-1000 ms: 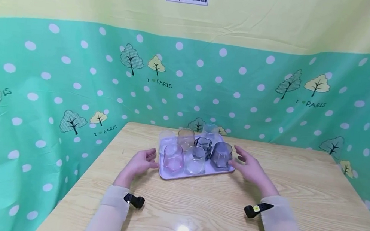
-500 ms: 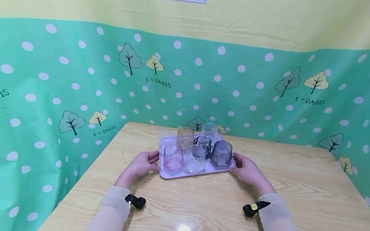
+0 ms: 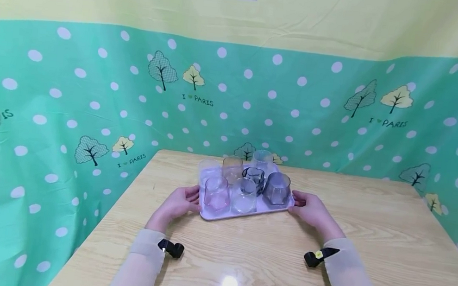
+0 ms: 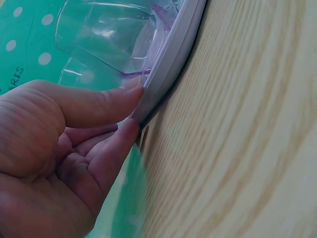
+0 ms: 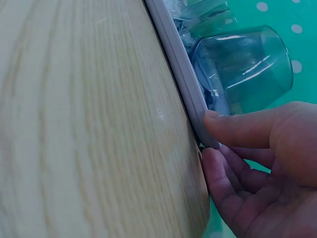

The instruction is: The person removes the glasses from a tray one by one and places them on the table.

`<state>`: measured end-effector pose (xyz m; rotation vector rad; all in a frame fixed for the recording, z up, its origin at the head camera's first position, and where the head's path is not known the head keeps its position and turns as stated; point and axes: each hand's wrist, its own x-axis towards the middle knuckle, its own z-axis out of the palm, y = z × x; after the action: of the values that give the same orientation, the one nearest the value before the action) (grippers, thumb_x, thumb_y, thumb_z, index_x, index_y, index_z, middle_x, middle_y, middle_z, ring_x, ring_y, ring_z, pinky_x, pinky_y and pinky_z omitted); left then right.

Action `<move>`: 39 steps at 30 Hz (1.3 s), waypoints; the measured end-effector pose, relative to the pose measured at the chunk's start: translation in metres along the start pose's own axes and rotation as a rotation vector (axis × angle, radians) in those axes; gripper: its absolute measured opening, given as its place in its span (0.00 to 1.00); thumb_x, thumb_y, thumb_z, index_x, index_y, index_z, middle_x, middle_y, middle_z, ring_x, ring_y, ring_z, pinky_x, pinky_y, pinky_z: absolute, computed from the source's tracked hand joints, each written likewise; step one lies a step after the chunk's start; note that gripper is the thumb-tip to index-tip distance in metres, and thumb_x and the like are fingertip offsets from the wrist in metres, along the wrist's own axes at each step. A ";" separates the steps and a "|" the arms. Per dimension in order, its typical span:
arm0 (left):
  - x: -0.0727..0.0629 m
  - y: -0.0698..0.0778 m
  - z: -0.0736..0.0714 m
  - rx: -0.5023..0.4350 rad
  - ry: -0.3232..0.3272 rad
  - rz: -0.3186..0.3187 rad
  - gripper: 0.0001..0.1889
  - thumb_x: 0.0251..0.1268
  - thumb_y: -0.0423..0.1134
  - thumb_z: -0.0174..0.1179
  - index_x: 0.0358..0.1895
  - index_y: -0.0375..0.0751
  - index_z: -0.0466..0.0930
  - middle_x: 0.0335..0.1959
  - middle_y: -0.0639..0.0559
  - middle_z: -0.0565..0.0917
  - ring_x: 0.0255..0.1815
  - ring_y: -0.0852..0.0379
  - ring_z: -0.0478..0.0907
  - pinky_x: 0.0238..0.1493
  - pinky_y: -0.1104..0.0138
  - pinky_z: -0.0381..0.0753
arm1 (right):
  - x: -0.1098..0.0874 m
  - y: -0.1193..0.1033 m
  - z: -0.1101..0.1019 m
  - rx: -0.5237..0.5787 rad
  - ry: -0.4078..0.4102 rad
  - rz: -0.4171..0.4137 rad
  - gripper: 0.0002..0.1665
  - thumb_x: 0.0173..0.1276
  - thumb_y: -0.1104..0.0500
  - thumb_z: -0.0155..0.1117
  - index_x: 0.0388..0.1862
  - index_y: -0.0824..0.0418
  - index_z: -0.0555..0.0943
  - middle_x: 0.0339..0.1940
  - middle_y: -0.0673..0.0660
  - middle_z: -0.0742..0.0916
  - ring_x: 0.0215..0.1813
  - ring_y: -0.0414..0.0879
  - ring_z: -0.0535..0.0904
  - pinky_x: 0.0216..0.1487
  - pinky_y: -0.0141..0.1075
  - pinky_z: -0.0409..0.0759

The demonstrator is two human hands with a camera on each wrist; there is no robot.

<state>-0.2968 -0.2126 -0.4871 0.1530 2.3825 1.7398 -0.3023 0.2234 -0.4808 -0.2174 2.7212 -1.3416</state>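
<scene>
A pale lilac tray point(image 3: 260, 210) sits slightly askew on the table, carrying several drinking glasses. Along its front side stand a pinkish glass point(image 3: 216, 198), a clear glass point(image 3: 244, 200) and a smoky grey glass point(image 3: 277, 191). Behind them are a dark patterned glass point(image 3: 253, 177) and an amber-tinted glass point(image 3: 232, 170). My left hand point(image 3: 178, 204) pinches the tray's left end, thumb on the rim point(image 4: 161, 74) and a fingertip at its underside. At the right end, my right hand point(image 3: 315, 212) grips the rim point(image 5: 181, 69) the same way, beside the grey glass.
The wooden table point(image 3: 266, 263) stretches in front of the tray and to both sides. A green and yellow patterned curtain point(image 3: 235, 87) hangs right behind the table's back edge and along the sides. Each wrist wears a small black camera point(image 3: 172, 248).
Both hands have closed in on the tray's ends and now grip its rim. The right hand has come down from beside the grey glass. The glasses keep their places on the tray.
</scene>
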 end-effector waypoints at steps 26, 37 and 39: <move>0.017 -0.009 -0.008 -0.286 -0.036 -0.068 0.45 0.62 0.12 0.59 0.84 0.26 0.53 0.84 0.32 0.59 0.84 0.40 0.60 0.80 0.59 0.66 | -0.006 -0.001 -0.015 0.089 -0.157 0.066 0.36 0.64 0.63 0.77 0.66 0.78 0.76 0.53 0.67 0.87 0.54 0.54 0.83 0.63 0.48 0.83; 0.033 -0.010 -0.012 -0.326 -0.071 -0.049 0.43 0.66 0.12 0.51 0.84 0.26 0.48 0.85 0.31 0.54 0.86 0.39 0.54 0.83 0.57 0.60 | -0.012 -0.008 -0.011 0.012 -0.172 0.070 0.30 0.58 0.59 0.82 0.54 0.74 0.80 0.46 0.61 0.88 0.47 0.51 0.83 0.51 0.39 0.83; 0.035 -0.011 -0.013 -0.325 -0.070 -0.042 0.43 0.66 0.12 0.51 0.84 0.25 0.48 0.85 0.29 0.53 0.85 0.38 0.53 0.82 0.57 0.62 | -0.013 -0.010 -0.010 -0.002 -0.171 0.075 0.28 0.58 0.60 0.82 0.52 0.73 0.81 0.44 0.60 0.87 0.46 0.51 0.82 0.50 0.39 0.83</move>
<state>-0.3330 -0.2212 -0.4973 0.1137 2.0057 2.0343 -0.2904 0.2271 -0.4668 -0.2168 2.5638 -1.2398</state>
